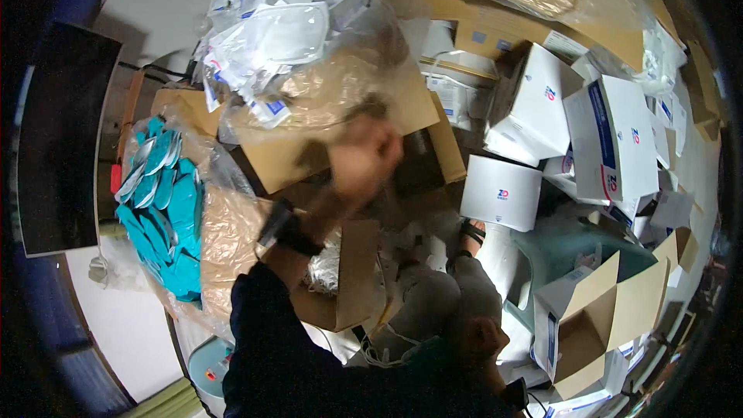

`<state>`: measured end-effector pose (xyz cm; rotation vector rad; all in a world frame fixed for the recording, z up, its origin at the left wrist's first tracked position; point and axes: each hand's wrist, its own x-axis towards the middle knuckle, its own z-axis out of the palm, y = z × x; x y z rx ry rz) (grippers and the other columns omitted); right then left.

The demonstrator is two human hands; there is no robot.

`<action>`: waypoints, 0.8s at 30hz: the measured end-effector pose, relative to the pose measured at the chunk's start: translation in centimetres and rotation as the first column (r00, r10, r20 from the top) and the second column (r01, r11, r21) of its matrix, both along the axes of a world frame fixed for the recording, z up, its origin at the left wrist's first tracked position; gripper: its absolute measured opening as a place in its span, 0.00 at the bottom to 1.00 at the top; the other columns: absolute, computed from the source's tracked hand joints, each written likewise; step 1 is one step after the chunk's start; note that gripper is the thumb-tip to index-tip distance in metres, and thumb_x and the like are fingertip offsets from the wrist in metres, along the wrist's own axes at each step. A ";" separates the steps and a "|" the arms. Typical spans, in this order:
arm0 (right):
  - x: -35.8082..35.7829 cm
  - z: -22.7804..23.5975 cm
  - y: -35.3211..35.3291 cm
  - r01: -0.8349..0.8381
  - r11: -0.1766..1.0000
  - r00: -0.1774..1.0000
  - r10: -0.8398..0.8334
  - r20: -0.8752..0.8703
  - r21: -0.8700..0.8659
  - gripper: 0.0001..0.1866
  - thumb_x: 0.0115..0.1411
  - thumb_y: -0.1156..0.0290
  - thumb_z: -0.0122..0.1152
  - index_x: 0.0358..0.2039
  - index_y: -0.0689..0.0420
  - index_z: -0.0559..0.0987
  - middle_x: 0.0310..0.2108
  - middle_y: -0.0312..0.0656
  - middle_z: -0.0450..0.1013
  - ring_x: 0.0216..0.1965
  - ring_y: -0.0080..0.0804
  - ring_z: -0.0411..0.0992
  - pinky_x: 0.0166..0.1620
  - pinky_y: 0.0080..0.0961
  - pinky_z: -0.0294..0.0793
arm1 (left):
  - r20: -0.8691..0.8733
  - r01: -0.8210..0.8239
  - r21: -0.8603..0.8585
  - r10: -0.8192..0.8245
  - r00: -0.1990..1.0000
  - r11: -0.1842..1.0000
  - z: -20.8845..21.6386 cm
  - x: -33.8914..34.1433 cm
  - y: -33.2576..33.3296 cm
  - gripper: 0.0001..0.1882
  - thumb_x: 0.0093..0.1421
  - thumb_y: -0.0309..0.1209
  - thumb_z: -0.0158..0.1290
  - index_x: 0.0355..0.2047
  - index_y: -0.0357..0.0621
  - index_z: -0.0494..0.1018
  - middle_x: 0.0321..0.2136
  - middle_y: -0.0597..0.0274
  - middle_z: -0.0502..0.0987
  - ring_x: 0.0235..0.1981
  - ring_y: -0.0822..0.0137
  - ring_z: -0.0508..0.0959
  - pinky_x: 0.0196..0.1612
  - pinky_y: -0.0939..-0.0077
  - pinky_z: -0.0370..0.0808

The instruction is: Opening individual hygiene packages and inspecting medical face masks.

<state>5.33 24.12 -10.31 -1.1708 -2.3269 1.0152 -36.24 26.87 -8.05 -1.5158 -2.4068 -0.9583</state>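
My left hand (364,151), blurred by motion, is raised over an open brown cardboard box (286,166). The blur hides whether its fingers hold anything. Just beyond it, a large clear plastic bag (329,89) bulges with flat white sealed packets (286,35). Close to my lap, my right hand (481,340) has its fingers curled in. What it holds, if anything, is hidden. Between my forearms, a smaller open carton (357,271) stands near my legs, with crumpled clear plastic (325,269) beside it.
Teal-and-white pieces (166,209) lie heaped in a plastic-lined box at left. White printed cartons (534,104) are stacked at right, one white box (501,192) nearer my feet. An open empty carton (600,325) stands lower right beside a grey-green plastic stool (557,251).
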 end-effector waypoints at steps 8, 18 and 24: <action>-0.4 -0.3 -0.3 -0.018 0.999 0.998 0.019 -0.058 0.030 0.03 0.50 0.75 0.62 0.25 0.54 0.77 0.23 0.37 0.75 0.22 0.34 0.74 0.25 0.27 0.73 | -0.081 -0.022 0.059 0.026 0.996 0.998 -4.2 1.0 -2.7 0.07 0.57 0.31 0.55 0.36 0.45 0.75 0.27 0.55 0.74 0.26 0.52 0.76 0.31 0.58 0.74; -0.5 -0.5 -0.7 -0.010 1.000 0.998 0.011 -0.068 0.013 0.02 0.51 0.76 0.61 0.24 0.56 0.76 0.22 0.39 0.74 0.21 0.35 0.73 0.24 0.27 0.71 | -0.051 -0.618 0.115 0.626 0.778 0.778 4.7 -18.8 -4.4 0.09 0.55 0.32 0.58 0.33 0.38 0.78 0.29 0.51 0.80 0.29 0.58 0.80 0.36 0.68 0.75; -0.3 -0.5 -0.8 0.005 1.000 0.998 -0.004 -0.059 0.018 0.02 0.52 0.76 0.60 0.24 0.57 0.76 0.21 0.40 0.73 0.21 0.35 0.72 0.24 0.28 0.70 | 0.058 -0.686 -0.043 0.687 0.724 0.726 3.6 -20.1 -3.4 0.14 0.50 0.40 0.61 0.29 0.42 0.79 0.27 0.53 0.80 0.32 0.56 0.80 0.36 0.66 0.75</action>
